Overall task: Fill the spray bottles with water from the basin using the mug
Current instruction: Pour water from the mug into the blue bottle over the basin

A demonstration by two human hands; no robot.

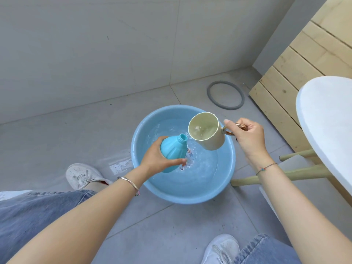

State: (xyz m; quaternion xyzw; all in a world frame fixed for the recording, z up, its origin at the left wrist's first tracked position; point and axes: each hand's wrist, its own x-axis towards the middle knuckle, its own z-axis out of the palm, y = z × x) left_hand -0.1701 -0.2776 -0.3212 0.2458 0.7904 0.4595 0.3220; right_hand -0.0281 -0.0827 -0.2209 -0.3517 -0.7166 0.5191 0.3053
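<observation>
A light blue basin (190, 193) holding water stands on the grey tiled floor. My left hand (155, 159) grips a turquoise spray bottle (174, 149) with no spray head, tilted above the basin so its open neck points up and right. My right hand (247, 136) holds a cream mug (207, 134) by its golden handle. The mug is tipped toward the bottle, its lip just right of the bottle's neck, and a little water shows inside it. The water in the basin is rippled under the bottle.
A grey rubber ring (225, 95) lies on the floor beyond the basin. A white round stool (323, 119) with pale wooden legs stands at the right, in front of a slatted wooden crate (297, 60). My white shoes (82, 176) and jeans flank the basin. Water is spilled left of it.
</observation>
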